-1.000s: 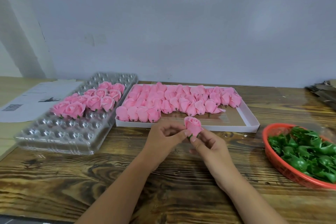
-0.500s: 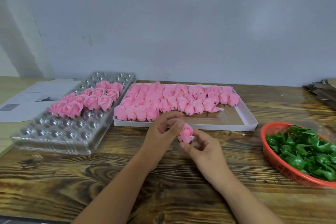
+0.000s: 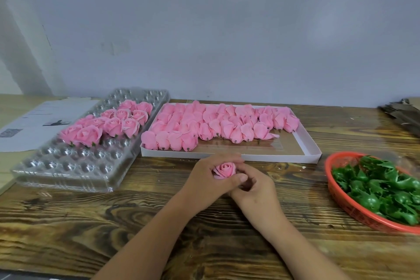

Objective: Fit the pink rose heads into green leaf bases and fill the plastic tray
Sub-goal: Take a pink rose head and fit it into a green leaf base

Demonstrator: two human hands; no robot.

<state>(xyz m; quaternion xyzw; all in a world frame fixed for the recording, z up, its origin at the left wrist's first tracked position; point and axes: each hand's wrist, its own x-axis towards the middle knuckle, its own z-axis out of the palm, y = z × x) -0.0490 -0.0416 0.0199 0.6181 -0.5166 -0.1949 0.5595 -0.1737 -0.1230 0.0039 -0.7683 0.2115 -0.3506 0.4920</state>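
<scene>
Since one second ago, you have turned the rose head so that its open petals now face up toward you, and both your hands have come lower and closer together over the wooden table. Before, you held it higher between the fingertips, with its side showing.

Your left hand is curled around the rose head, with the thumb across the front below the petals and the fingers behind it. Your right hand is also curled, touching the left hand and the underside of the rose; what its fingers do under the flower is hidden, so I cannot tell if a leaf base is there.

Just beyond your hands lies the white box with many loose pink rose heads lying on their sides. Beyond your left hand and further to the left is the clear plastic tray; finished roses stand in its middle rows, and the near rows of cups are empty. To the right of your right hand, well apart, is the red basket full of green leaf bases. Far left, behind the tray, lies a sheet of paper.
</scene>
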